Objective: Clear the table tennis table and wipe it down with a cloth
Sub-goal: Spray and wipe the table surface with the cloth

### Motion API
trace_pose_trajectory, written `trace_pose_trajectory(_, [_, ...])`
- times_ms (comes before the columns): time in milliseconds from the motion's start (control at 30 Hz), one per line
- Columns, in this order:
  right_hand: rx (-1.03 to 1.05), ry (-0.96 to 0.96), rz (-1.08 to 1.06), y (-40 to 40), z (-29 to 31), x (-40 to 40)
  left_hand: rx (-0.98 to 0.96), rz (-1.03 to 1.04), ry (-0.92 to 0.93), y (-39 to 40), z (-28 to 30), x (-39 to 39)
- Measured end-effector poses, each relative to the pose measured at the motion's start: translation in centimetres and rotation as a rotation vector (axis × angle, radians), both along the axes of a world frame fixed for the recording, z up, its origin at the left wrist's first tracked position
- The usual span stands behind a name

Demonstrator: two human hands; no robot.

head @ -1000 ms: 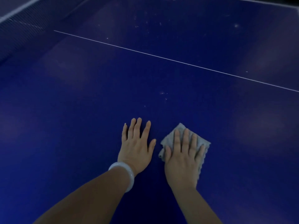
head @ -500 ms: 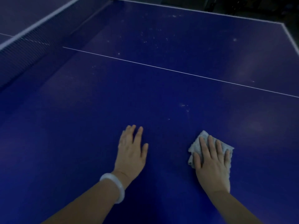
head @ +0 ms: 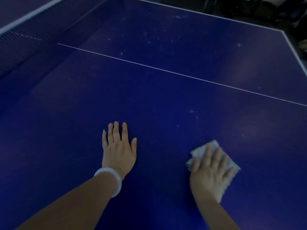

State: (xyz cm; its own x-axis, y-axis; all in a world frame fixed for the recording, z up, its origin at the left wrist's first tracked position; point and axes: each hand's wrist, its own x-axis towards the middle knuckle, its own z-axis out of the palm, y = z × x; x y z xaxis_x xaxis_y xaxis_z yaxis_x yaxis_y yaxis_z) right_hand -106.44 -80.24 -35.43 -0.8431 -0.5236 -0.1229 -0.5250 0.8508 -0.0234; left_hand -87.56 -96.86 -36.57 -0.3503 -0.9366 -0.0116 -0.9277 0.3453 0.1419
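Observation:
The blue table tennis table (head: 149, 97) fills the view, with a thin white centre line running across it. My right hand (head: 210, 175) lies flat with straight fingers on a folded grey cloth (head: 199, 151) and presses it onto the surface at the lower right. Most of the cloth is hidden under the hand. My left hand (head: 118, 148), with a white bangle on the wrist, rests flat on the bare table to the left of the cloth, fingers straight and spread.
The net (head: 25, 39) runs along the upper left. White dust specks (head: 192, 112) dot the surface ahead of the cloth and farther back. The table's far edge (head: 216, 14) and right edge (head: 295, 50) are in view, with dark furniture beyond.
My right hand has slid the cloth to the right, away from my left hand. The view has pulled back, and the table's far and right edges now show.

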Motion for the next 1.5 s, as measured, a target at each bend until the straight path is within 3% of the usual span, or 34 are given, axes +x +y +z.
trace_pose_trajectory(133, [-0.081, 0.003, 0.613, -2.2, -0.9, 5.6, 0.011, -0.007, -0.004, 0.0, 0.1, 0.1])
trace_pose_trajectory(233, [0.012, 0.052, 0.861, -1.7, -1.2, 1.0, 0.016, -0.007, 0.01, -0.1, 0.1, 0.1])
trace_pose_trajectory(300, [0.116, 0.096, 0.624, -1.6, -1.4, -4.9, 0.017, -0.007, 0.018, 0.0, 0.0, 0.1])
trace_pose_trajectory(400, [-0.072, -0.026, -0.002, -3.8, -0.3, -11.9, 0.02, -0.005, -0.002, 0.0, 0.0, 0.0])
trace_pose_trajectory(500, [-0.122, -0.131, -0.102, -9.6, 0.5, -12.9, 0.02, -0.002, -0.016, -0.1, -0.1, 0.0])
trace_pose_trajectory(667, [-0.05, -0.081, 0.694, -13.5, -0.6, -7.1, 0.015, -0.002, -0.017, 0.0, 0.0, 0.0])
trace_pose_trajectory(767, [-0.103, -0.062, 0.929, -9.8, -1.3, -7.8, 0.018, -0.001, -0.011, 0.1, 0.1, 0.0])
trace_pose_trajectory(833, [-0.114, 0.041, 0.773, -8.8, -1.4, -11.8, 0.029, 0.001, -0.007, 0.0, 0.1, 0.0])
trace_pose_trajectory(933, [-0.07, -0.078, 0.091, -9.5, -0.3, -16.3, 0.029, 0.002, -0.018, 0.0, 0.0, 0.0])
trace_pose_trajectory(1000, [-0.071, -0.096, -0.06, -11.4, 0.1, -14.6, 0.03, 0.003, -0.026, 0.0, 0.0, -0.1])
trace_pose_trajectory(1067, [-0.052, -0.004, 0.181, -12.8, -0.1, -10.1, 0.025, 0.006, -0.013, 0.0, 0.0, 0.0])
trace_pose_trajectory(1167, [-0.064, 0.009, 0.8, -11.6, -0.8, -2.5, 0.017, -0.003, -0.013, 0.1, 0.1, 0.0])
trace_pose_trajectory(1233, [-0.044, -0.019, 0.974, -9.2, -0.7, -2.5, 0.021, -0.005, 0.003, 0.1, 0.1, 0.0])
trace_pose_trajectory(1300, [-0.024, 0.051, 0.872, -7.1, -0.6, -6.5, 0.022, -0.006, 0.018, 0.1, 0.2, 0.0])
trace_pose_trajectory(1400, [0.006, 0.033, 0.389, -3.2, 0.0, -14.3, 0.027, -0.007, 0.013, 0.2, 0.3, -0.1])
trace_pose_trajectory(1500, [-0.018, -0.035, 0.01, -0.4, 0.6, -15.2, 0.029, -0.004, -0.002, 0.2, 0.3, -0.1])
